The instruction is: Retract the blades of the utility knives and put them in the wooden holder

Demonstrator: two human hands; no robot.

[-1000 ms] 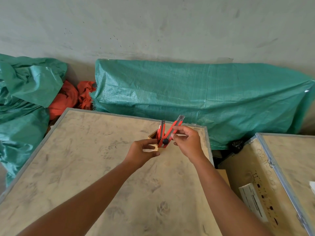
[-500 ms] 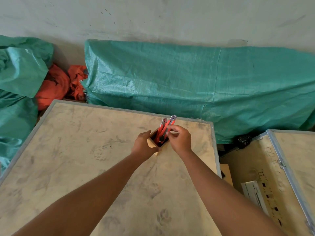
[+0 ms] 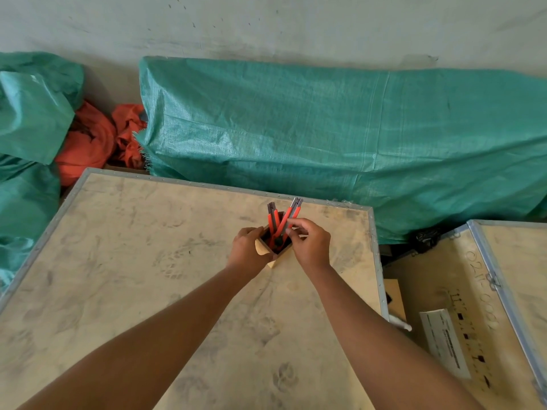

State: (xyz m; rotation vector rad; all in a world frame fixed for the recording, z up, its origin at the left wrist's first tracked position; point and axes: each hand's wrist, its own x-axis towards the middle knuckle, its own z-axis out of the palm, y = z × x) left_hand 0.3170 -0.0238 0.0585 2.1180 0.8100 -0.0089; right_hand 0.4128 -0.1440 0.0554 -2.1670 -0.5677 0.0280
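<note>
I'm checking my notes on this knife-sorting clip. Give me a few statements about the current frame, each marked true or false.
1. Two orange utility knives stand in the wooden holder. True.
2. The holder sits on the green tarp. False: it sits on the plywood crate top.
3. The left hand is touching the holder. True.
4. The right hand rests flat on the crate. False: its fingers pinch a knife.

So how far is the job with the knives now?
Nearly finished, it seems. Done: one red knife already stands in the wooden holder. In hand: the right hand is lowering the second knife in, while the left hand steadies the holder. Left: letting go. No other knife is visible on the crate.
</note>
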